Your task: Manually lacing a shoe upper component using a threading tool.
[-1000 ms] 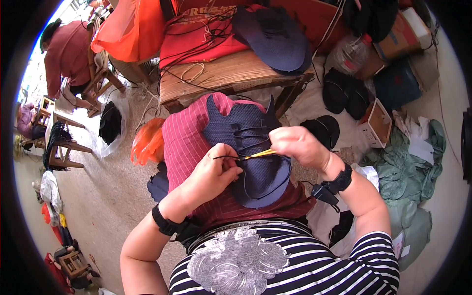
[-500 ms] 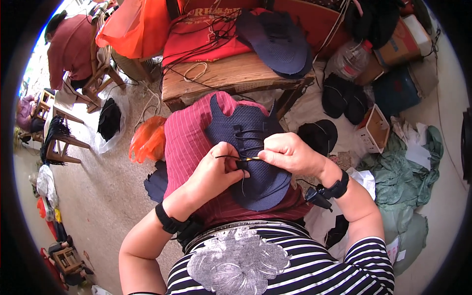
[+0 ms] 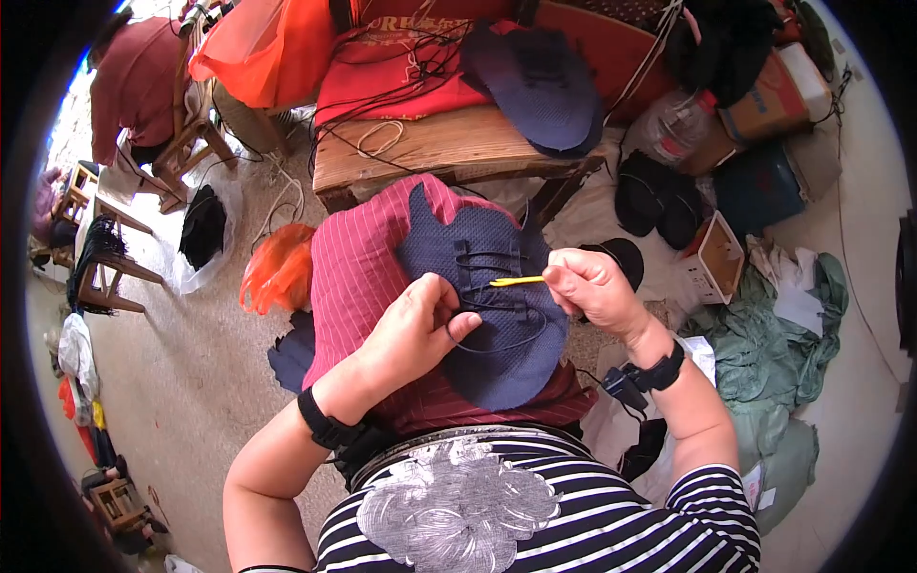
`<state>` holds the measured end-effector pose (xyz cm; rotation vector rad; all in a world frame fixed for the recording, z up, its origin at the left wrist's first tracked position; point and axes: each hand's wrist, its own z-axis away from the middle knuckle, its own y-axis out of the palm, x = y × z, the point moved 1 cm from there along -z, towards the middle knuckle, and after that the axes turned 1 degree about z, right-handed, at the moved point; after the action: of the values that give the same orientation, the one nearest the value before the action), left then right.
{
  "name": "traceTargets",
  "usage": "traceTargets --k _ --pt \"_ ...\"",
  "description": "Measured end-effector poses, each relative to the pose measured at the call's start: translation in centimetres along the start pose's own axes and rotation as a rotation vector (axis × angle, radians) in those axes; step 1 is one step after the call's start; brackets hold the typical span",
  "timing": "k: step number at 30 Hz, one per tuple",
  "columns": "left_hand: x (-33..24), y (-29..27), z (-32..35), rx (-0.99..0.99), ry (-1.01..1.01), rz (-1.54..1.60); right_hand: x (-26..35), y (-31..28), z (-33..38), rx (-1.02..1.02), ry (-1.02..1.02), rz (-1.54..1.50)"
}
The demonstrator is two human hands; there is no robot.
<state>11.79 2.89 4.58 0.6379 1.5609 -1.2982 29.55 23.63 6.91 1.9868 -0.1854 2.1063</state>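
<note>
A dark blue knitted shoe upper point(image 3: 506, 368) lies across my lap, with black lace point(image 3: 492, 306) strung crosswise between the two loop strips at its middle. My left hand point(image 3: 415, 325) rests at the upper's left edge, fingers curled in against the lace and thumb pointing right. From under that thumb a loose lace loop curves over the lower part of the upper. Pinched in my right hand point(image 3: 597, 291) is a slim yellow tool point(image 3: 519, 281) with a fork-like tip. That tip points left, over the lacing; whether it touches the lace I cannot tell.
Ahead is a wooden bench point(image 3: 430, 148) bearing red cloth, black cords and more blue uppers point(image 3: 549, 95). An orange bag point(image 3: 277, 267) lies left of my knee. At right are a white box point(image 3: 714, 258), a clear plastic bottle point(image 3: 673, 129) and green sheeting point(image 3: 764, 325). Another person point(image 3: 138, 91) sits far left.
My right hand has moved right and slightly up, away from my left hand, baring the yellow tool. The lace end no longer stretches between both hands; a loop now lies on the upper.
</note>
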Motion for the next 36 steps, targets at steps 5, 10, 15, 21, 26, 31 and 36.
traceTargets --k 5,10,15,21,26,31,36 --pt "0.2 0.5 0.2 -0.012 0.057 0.03 0.9 3.9 -1.2 -0.119 -0.031 0.185" --pt "-0.1 0.3 0.4 -0.03 0.053 -0.004 1.2 4.9 -1.3 -0.076 -0.185 0.396" --pt "-0.3 0.3 0.2 -0.043 0.032 -0.001 0.7 4.8 -1.4 -0.096 -0.478 0.76" --pt "-0.8 0.1 0.1 -0.013 -0.096 0.054 2.6 1.9 -0.3 -0.509 -0.305 0.478" --pt "-0.5 0.2 0.2 -0.027 -0.022 0.025 2.8 -0.7 0.8 -0.558 -0.311 0.492" --pt "-0.6 0.3 0.1 -0.01 -0.029 0.075 2.2 -0.4 1.3 -0.683 -0.394 0.685" --pt "-0.4 0.2 0.3 -0.02 0.005 0.029 1.5 -0.9 1.6 -0.731 -0.357 0.826"
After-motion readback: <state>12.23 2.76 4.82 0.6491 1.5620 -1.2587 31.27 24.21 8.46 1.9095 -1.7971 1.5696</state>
